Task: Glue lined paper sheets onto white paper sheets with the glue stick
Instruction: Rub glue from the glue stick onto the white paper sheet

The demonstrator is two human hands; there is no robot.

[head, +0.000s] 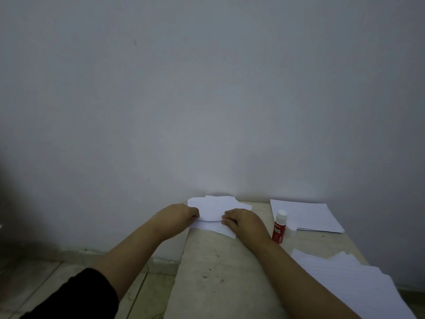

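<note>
A loose pile of white paper sheets (213, 207) lies at the far left corner of the table, against the wall. My left hand (178, 216) pinches the pile's left edge with curled fingers. My right hand (241, 221) rests on the pile's right part, its fingers curled onto the top sheet. A red glue stick (279, 227) stands upright to the right of my right hand, and its white cap (292, 231) lies beside it. More white sheets (305, 216) are stacked at the far right. Lined sheets (349, 279) lie fanned at the near right.
The beige table (213, 272) ends at its left edge just under my left hand, with tiled floor (46, 279) below. A plain grey wall (207, 88) stands right behind the table.
</note>
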